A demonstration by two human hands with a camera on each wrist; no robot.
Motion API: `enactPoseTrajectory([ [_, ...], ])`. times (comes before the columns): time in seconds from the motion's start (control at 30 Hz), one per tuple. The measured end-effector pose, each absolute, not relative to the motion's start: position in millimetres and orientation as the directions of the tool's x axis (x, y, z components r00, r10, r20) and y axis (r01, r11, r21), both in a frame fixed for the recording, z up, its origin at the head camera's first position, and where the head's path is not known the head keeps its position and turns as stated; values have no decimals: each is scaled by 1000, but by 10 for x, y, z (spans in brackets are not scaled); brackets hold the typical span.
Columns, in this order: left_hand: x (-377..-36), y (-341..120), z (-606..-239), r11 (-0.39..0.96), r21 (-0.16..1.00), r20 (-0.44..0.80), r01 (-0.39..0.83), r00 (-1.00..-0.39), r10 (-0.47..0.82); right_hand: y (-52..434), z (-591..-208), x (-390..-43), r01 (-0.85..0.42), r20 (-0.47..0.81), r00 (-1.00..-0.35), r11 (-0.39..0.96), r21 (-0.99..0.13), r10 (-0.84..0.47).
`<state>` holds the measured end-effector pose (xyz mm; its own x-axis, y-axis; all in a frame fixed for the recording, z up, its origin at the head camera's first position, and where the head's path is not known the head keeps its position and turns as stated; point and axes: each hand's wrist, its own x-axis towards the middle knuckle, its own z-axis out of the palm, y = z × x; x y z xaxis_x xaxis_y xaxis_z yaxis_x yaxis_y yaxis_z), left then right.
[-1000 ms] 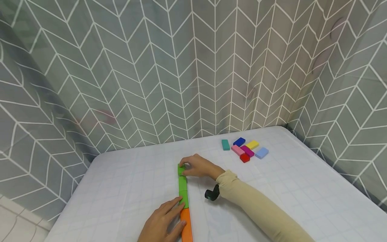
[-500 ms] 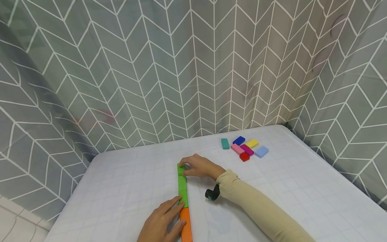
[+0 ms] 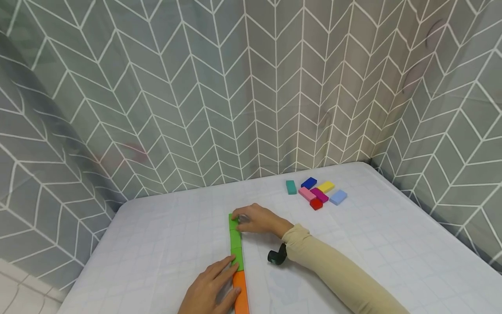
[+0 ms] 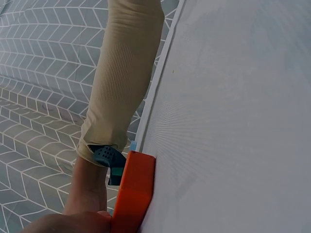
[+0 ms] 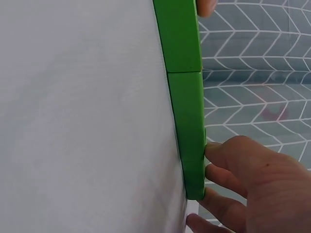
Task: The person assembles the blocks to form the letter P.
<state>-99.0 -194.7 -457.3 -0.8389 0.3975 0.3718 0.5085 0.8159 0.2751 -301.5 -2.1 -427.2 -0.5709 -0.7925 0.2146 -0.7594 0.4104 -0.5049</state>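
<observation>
A straight row of green and orange rectangular blocks runs away from me on the white-covered table. My left hand (image 3: 211, 288) rests beside the near part, fingers spread, with fingertips on a green block (image 3: 237, 258) and the thumb at the orange block (image 3: 241, 301). At the far end, my right hand (image 3: 256, 218) holds the last green block (image 3: 233, 222) with thumb and curled fingers. The right wrist view shows the thumb at that end block's (image 5: 195, 182) upper edge and other fingers around its end. In the left wrist view, the orange block (image 4: 136, 187) stands beside the left thumb.
Loose blocks lie at the back right: teal (image 3: 291, 187), dark blue (image 3: 309, 183), yellow (image 3: 326, 187), pink (image 3: 306, 194), magenta (image 3: 320, 195), red (image 3: 316, 204) and light blue (image 3: 338, 197). A black wrist camera (image 3: 277, 255) hangs under the right sleeve. A patterned curtain (image 3: 251, 87) surrounds the table.
</observation>
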Motion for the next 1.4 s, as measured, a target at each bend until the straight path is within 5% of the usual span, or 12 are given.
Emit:
enactPoseTrajectory([
  [0.2, -975, -1935, -4594, 818, 267, 389, 509, -834, 392, 102, -4291, -3060, -754, 258, -575, 380, -536, -776],
  [0.67, -991, -1954, -4616, 815, 257, 441, 519, -814, 379, 1012, -4151, -3630, -606, 276, -794, 673, -424, -541],
  [0.87, -993, -1957, -4619, 808, 252, 449, 533, -804, 390, 1246, -4186, -3744, -501, 169, -864, 784, -367, -474],
  [1.03, -972, -1954, -4616, 812, 256, 434, 524, -813, 388, 1363, -4256, -3791, -525, 146, -850, 798, -296, -506],
  [1.4, -990, -1958, -4617, 802, 254, 459, 540, -797, 392, 1499, -4145, -3794, -529, 134, -846, 785, -322, -516],
])
